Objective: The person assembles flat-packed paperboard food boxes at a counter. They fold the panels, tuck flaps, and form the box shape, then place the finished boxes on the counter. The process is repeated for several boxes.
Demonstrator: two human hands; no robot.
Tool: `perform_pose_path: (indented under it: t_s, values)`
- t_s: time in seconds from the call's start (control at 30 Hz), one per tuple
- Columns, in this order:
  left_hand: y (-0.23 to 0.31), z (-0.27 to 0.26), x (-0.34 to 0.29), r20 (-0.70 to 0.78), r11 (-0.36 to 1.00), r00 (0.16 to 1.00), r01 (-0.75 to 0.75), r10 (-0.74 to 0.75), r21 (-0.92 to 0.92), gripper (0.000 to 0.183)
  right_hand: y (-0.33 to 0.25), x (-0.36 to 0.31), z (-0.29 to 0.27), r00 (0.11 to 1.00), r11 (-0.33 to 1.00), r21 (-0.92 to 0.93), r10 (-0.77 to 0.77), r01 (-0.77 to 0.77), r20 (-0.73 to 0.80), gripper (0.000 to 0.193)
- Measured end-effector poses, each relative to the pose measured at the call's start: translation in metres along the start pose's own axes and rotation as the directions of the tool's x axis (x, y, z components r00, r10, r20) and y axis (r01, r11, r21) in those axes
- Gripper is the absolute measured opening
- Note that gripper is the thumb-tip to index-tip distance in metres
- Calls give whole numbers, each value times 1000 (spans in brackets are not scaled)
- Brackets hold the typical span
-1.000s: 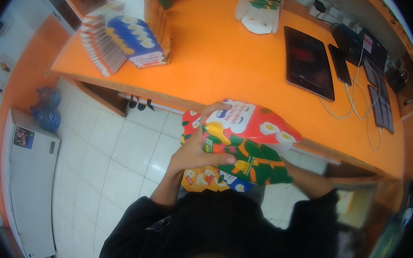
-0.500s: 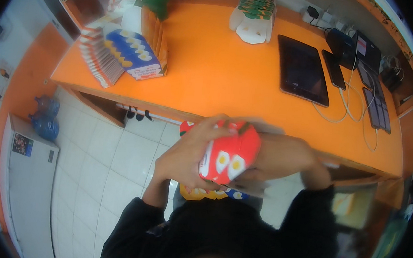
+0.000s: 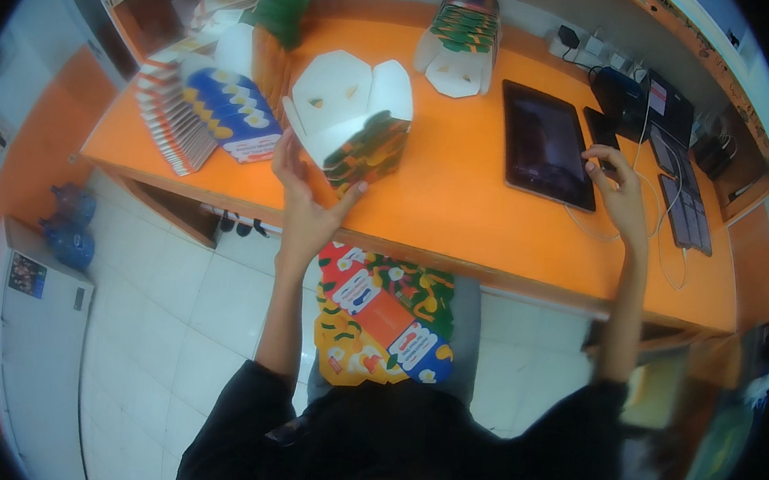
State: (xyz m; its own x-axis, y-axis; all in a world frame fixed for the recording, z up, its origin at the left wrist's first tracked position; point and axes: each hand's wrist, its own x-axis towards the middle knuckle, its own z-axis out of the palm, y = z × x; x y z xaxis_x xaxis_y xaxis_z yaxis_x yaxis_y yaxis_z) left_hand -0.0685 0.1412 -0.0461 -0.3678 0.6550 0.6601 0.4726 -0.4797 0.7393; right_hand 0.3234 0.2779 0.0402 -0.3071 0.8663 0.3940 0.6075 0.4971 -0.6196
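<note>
A folding takeaway box (image 3: 376, 152), white inside with a green and orange patterned side, stands on the orange desk with its top flaps spread apart. My left hand (image 3: 309, 211) grips its near corner, thumb on the patterned side and fingers along the left. Over the right edge of a black tablet (image 3: 539, 148), my right hand (image 3: 619, 192) hovers or rests with bent, parted fingers and nothing in them; contact is hard to tell. Flat colourful box blanks (image 3: 387, 318) in red, green, yellow and blue lie on my lap.
Left of the box stand a row of nested cartons (image 3: 236, 108) and a fanned stack (image 3: 175, 121). More nested boxes (image 3: 460, 55) sit at the back. Phones (image 3: 684, 211) and white charging cables (image 3: 652, 218) lie at the right. The desk's front edge (image 3: 456, 263) runs above my lap.
The box has gone from between both hands above my lap to the desk, its flaps now visible. My right hand has let go and moved right to the tablet.
</note>
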Motion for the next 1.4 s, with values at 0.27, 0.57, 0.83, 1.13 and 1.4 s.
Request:
perform_pose_path:
  t_s: [0.27, 0.57, 0.83, 1.13, 1.4]
  values:
    - [-27, 6, -106, -140, 889, 893, -390, 429, 240, 61, 71, 34, 15, 994, 940, -327, -79, 100, 76, 35]
    - [-55, -35, -185, 350, 591, 637, 208, -687, 780, 76, -39, -65, 3, 873, 606, 766, -471, 213, 130, 48]
    - [-73, -19, -205, 270, 765, 749, 452, -605, 459, 87, -10, -159, 220, 880, 772, 564, -14, -292, 475, 23]
    - [-71, -7, -214, 176, 591, 677, 451, -715, 668, 94, 54, -182, 321, 886, 936, -14, 337, -351, 319, 38]
    - [-66, -4, -195, 236, 589, 678, 353, -697, 727, 94, 72, -185, 314, 842, 892, 169, 312, -419, 440, 41]
